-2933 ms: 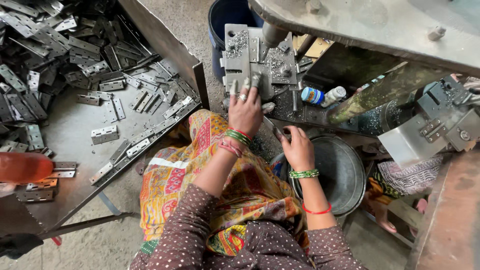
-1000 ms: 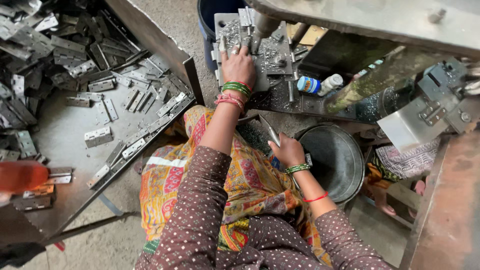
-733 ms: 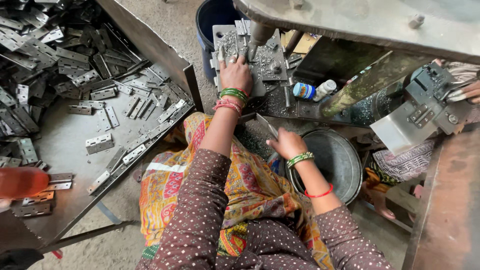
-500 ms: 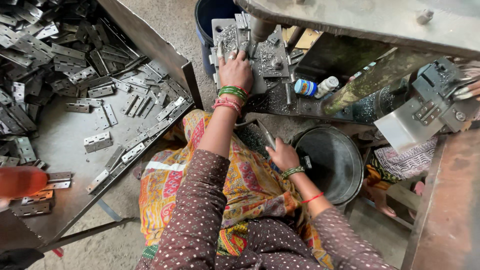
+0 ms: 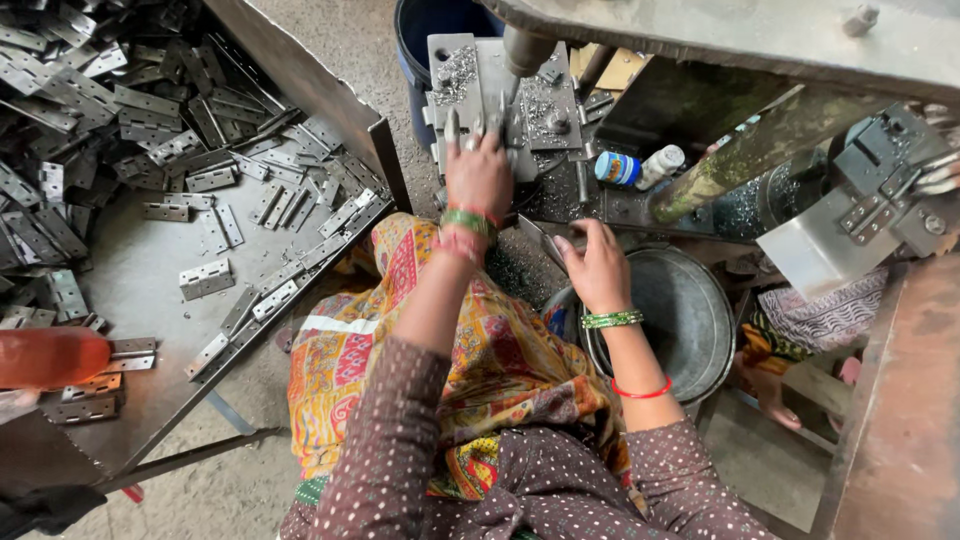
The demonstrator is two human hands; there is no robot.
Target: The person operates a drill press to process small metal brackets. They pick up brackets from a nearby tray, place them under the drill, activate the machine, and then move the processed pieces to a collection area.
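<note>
My left hand (image 5: 478, 176) rests with spread fingers on the grey metal fixture plate (image 5: 455, 75) of a press, just below its round vertical ram (image 5: 525, 48). Metal chips lie on the plate. I cannot tell whether a part lies under the fingers. My right hand (image 5: 598, 266) is lower, at the machine's front edge, over my lap, and pinches a flat metal hinge strip (image 5: 538, 238) that points up and left. A patterned yellow and red cloth (image 5: 400, 330) covers my lap.
A sloped steel tray (image 5: 150, 290) on the left carries a heap of metal hinges (image 5: 130, 110). A round metal basin (image 5: 690, 320) sits beside my right arm. Also here: a blue bucket (image 5: 425, 25), a small bottle (image 5: 632, 168), an orange bottle (image 5: 50, 357), and another person's foot (image 5: 770, 392).
My left hand went from my lap side up onto the fixture plate and stays there. My right hand shifted slightly up and right with the strip.
</note>
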